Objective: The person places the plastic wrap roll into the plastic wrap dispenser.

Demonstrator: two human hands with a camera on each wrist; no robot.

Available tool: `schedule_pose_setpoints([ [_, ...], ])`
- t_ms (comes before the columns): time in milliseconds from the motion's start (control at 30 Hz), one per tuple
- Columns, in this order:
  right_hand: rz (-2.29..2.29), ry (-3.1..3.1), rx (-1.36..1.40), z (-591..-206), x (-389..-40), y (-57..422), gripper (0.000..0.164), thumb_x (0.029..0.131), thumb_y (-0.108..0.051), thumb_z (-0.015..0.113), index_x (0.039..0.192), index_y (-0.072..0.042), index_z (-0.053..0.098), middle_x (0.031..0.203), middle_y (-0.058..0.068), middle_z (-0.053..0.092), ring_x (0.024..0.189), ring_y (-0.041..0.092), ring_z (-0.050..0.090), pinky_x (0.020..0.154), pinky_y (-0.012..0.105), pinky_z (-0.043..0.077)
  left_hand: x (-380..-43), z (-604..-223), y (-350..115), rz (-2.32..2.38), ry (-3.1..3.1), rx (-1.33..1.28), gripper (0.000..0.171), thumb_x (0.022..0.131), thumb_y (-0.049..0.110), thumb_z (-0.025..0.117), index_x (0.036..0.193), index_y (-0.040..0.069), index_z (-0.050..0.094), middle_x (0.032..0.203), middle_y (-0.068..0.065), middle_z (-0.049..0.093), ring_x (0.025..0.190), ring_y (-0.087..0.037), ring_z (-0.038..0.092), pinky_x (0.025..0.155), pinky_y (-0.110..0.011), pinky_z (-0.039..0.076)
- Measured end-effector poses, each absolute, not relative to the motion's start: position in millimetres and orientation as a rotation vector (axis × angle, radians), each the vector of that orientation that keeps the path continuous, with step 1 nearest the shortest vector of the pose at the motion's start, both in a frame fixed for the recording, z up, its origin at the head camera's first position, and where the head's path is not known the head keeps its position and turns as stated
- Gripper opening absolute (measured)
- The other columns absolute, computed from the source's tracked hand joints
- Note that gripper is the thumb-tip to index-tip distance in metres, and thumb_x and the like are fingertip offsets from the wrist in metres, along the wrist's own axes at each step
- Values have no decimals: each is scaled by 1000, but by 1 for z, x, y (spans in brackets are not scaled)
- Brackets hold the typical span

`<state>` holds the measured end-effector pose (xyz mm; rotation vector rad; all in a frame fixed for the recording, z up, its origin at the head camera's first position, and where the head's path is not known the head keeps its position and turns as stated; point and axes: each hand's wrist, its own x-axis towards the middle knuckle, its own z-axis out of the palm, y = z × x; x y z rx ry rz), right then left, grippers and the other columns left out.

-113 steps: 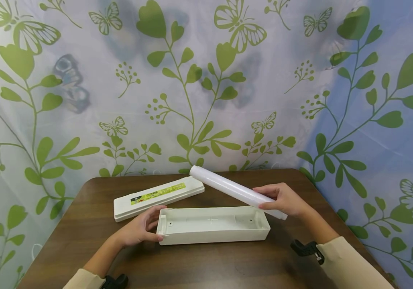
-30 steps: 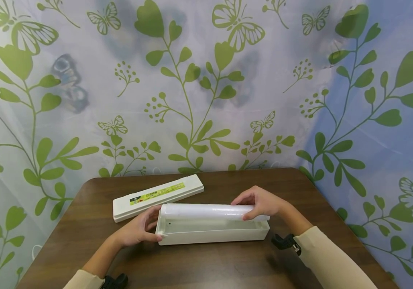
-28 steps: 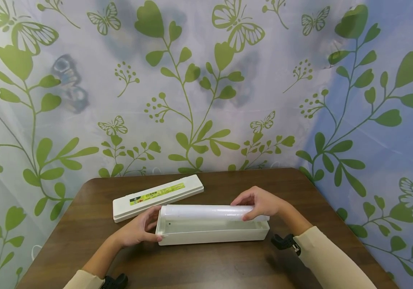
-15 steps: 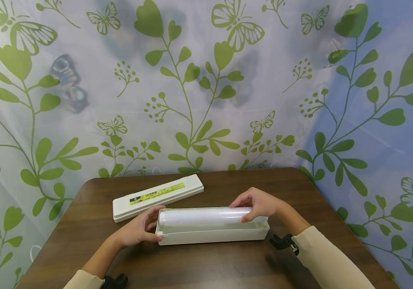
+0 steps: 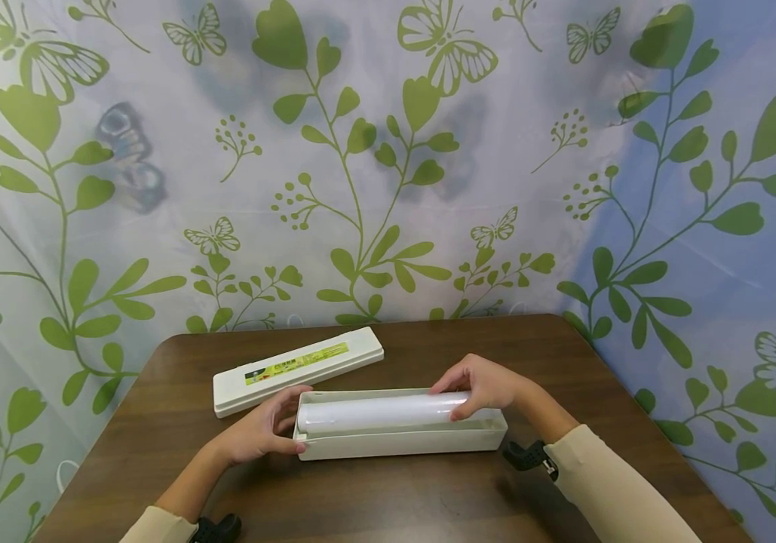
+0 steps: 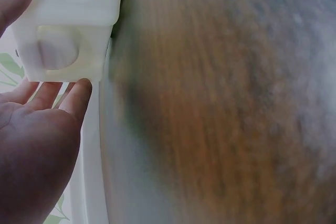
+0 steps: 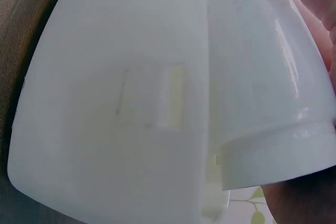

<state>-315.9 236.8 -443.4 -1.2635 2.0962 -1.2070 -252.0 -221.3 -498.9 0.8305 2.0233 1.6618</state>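
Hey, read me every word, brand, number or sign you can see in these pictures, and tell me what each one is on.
Yellow-green label on the white lid: bears print, but too small and blurred to read.
White box and white roll: no lettering that I can make out.
Patterned backdrop: leaves and butterflies, no readable words.
So there is nothing I can quote.

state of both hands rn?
Left hand: holding the white plastic box by its left end.
Right hand: holding the glossy white roll between thumb and fingers.
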Motion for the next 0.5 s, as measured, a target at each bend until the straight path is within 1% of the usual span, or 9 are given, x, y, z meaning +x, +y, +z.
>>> schedule_pose_setpoints([
  [300, -1209, 2095, -1221, -445, -316, 235, 43, 82, -9, 86, 123, -4, 74, 114, 11, 77, 95, 16, 75, 83, 34, 62, -252, -500, -220, 1664, 2029, 840, 90, 85, 1, 81, 154, 0, 24, 154, -28, 33, 132, 0, 51, 101, -25, 52],
  [500, -1203, 2098, -1237, -443, -317, 235, 41, 82, -10, 86, 121, -4, 75, 113, 11, 77, 93, 16, 75, 82, 35, 63, -252, -500, -221, 1664, 2026, 837, 90, 85, 1, 80, 154, 0, 24, 154, -28, 34, 132, -2, 51, 99, -27, 54],
])
